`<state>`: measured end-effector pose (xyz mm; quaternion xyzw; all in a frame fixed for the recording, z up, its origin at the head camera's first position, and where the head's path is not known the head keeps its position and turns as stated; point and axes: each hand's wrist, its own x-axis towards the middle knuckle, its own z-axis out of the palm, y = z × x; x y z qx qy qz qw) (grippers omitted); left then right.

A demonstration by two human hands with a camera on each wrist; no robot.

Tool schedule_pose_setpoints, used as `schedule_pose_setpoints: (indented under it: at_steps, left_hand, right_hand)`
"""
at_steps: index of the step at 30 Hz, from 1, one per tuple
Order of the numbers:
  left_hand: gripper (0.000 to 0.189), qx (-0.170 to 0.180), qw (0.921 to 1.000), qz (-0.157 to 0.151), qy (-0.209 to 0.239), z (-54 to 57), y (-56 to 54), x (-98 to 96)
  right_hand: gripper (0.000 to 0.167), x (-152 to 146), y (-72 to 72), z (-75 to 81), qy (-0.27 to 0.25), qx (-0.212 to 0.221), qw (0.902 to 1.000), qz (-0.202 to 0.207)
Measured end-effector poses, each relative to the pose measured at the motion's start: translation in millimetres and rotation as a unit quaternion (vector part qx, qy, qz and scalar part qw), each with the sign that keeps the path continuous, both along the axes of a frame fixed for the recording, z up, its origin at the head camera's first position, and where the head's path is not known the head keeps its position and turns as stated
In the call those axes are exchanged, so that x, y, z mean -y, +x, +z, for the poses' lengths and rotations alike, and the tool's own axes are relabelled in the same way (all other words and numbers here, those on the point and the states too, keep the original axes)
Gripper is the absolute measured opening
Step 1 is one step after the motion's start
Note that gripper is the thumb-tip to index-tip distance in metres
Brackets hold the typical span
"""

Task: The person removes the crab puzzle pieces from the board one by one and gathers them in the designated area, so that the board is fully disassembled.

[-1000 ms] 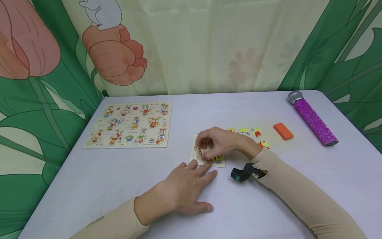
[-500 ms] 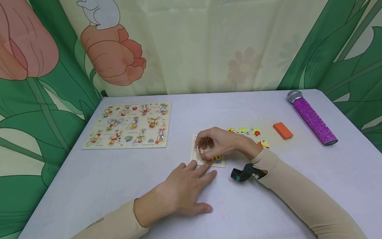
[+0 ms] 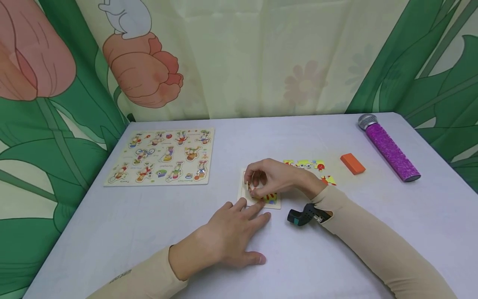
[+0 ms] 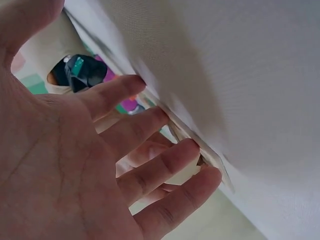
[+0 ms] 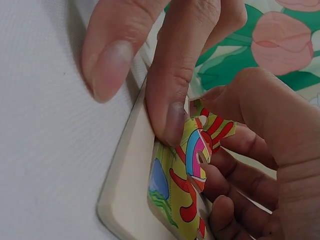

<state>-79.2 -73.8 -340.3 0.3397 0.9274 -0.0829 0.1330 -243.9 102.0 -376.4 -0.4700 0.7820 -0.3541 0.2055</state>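
Observation:
A small cream puzzle board (image 3: pixel 242 196) lies on the table near its middle. My right hand (image 3: pixel 278 178) is above it, pinching a tilted yellow-and-red jigsaw piece (image 5: pixel 220 127) between thumb and fingers. Within the board, another printed jigsaw piece (image 5: pixel 172 187) shows in the right wrist view, with blue and red shapes on yellow. My left hand (image 3: pixel 231 236) lies palm down at the board's near edge with its fingers spread and extended. Its fingertips touch that edge and a printed piece. The right hand covers much of the board in the head view.
Several loose jigsaw pieces (image 3: pixel 320 165) lie beyond the right forearm. An orange block (image 3: pixel 352 163) and a purple glittery microphone (image 3: pixel 392 149) are on the right. A larger picture puzzle board (image 3: pixel 160 158) lies at the back left. A printed curtain (image 3: pixel 239 62) hangs behind the table.

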Motion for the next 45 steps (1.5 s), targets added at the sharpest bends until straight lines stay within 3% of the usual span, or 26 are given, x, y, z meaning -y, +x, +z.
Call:
schedule_pose_setpoints:
  at_steps: [13,22,33,40,45]
  left_hand:
    - [0.090,0.010,0.9999,0.005,-0.002,0.9,-1.8,-0.9]
    - [0.090,0.013,0.9999,0.008,0.003,1.7,-1.1,-1.1]
    - [0.091,0.007,0.9999,0.006,0.006,1.4,-0.8,0.1]
    - [0.091,0.025,0.9996,-0.001,0.011,2.1,-6.1,-0.2]
    - [0.090,0.031,0.9992,-0.006,0.024,1.7,-8.7,1.4]
  right_hand:
    - [0.022,0.8,3.1,0.2,-0.013,0.005,0.9999,0.007]
    - [0.008,-3.6,-6.9,-3.7,-0.033,0.062,0.9965,0.046]
    - [0.004,-6.4,-15.4,-4.7,-0.047,0.116,0.9915,0.034]
    - [0.006,-3.8,-15.7,-0.5,-0.019,0.113,0.9931,0.026]
    - [0.009,1.5,-16.3,4.5,0.010,0.078,0.9962,0.037]
